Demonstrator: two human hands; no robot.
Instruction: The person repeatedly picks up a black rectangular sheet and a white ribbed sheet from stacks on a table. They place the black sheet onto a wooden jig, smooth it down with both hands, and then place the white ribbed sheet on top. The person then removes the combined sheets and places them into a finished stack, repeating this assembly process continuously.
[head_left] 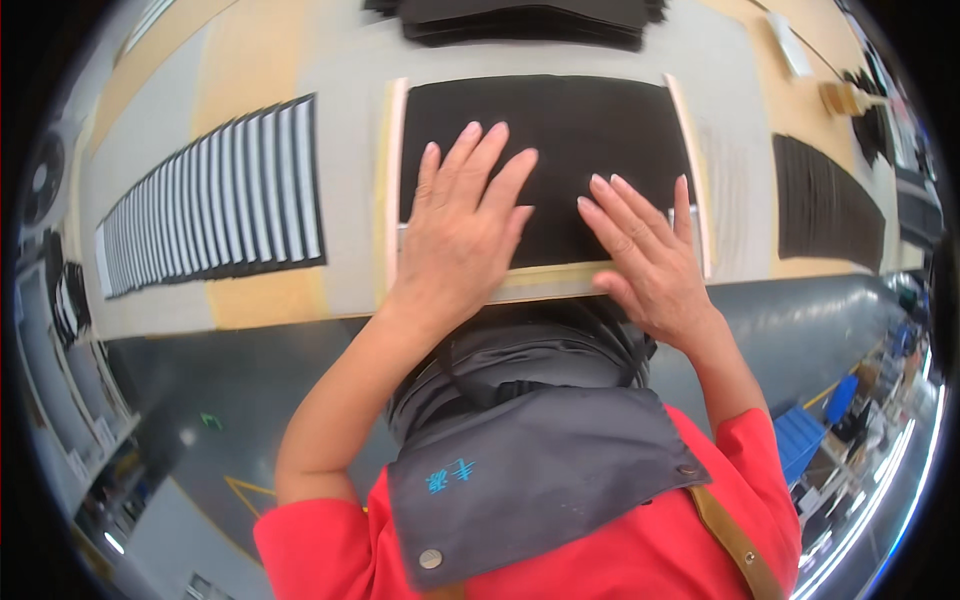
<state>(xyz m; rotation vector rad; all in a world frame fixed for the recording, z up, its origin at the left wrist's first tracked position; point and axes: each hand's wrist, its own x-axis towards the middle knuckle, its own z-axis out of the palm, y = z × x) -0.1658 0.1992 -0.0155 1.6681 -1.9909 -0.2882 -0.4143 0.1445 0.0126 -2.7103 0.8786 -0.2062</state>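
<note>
A flat black sheet lies on the table in front of me, between two pale strips that run along its left and right sides. My left hand rests on the sheet's left part, palm down with the fingers spread. Over its lower right part lies my right hand, fingers stretched out and pointing up and to the left. Neither hand grips anything. The hands cover part of the sheet's lower edge.
Left of the sheet, overlapping black-and-white striped pieces are fanned out. A fanned stack of dark pieces sits at the right. Beyond the sheet is a pile of black pieces. A small amber bottle is at the far right.
</note>
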